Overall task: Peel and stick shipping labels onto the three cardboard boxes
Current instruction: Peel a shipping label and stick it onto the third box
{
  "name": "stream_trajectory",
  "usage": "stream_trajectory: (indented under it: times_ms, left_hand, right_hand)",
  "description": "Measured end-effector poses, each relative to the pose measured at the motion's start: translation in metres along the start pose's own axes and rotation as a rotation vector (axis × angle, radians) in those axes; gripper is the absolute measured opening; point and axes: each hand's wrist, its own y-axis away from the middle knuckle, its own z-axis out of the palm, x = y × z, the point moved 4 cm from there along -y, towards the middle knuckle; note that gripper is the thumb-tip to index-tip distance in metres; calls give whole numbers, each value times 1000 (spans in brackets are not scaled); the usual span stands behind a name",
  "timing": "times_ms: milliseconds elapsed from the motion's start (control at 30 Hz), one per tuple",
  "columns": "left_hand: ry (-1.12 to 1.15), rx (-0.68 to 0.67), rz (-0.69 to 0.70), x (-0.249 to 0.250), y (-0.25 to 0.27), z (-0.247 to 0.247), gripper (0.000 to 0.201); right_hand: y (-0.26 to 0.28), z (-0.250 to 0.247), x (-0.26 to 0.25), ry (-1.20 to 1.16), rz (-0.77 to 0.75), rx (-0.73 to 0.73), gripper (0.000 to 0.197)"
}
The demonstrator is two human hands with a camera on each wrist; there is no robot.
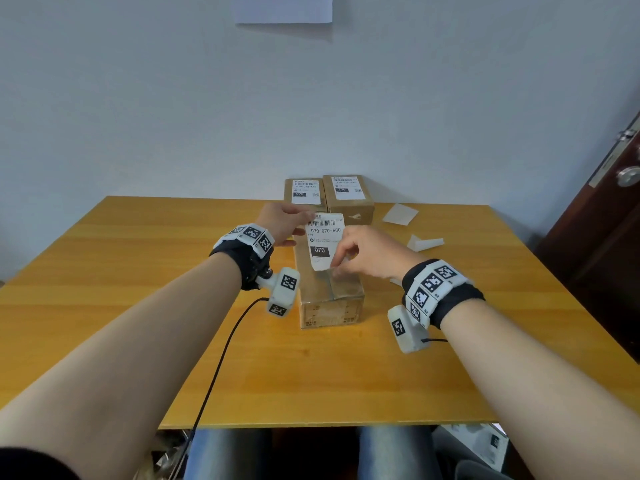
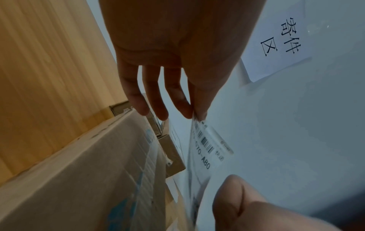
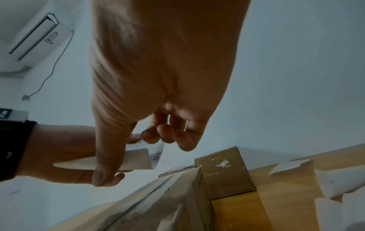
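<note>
At frame centre, the left hand (image 1: 282, 223) pinches the shipping label's (image 1: 324, 239) top corner while the right hand (image 1: 363, 252) pinches its lower edge, stretching it flat above the unlabelled cardboard box (image 1: 330, 292), probably for wrinkle-free sticking.

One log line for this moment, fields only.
step: third label | label: held above near box | left hand: pinches top | right hand: pinches bottom | far boxes: labelled
</note>
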Motion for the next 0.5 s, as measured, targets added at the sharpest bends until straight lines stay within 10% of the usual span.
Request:
stream_trajectory:
  times_ms: [500]
  left_hand:
    - [-348, -65, 54, -9, -35, -1, 10]
  right_hand:
    - [-3, 1, 17, 22, -37, 161, 9]
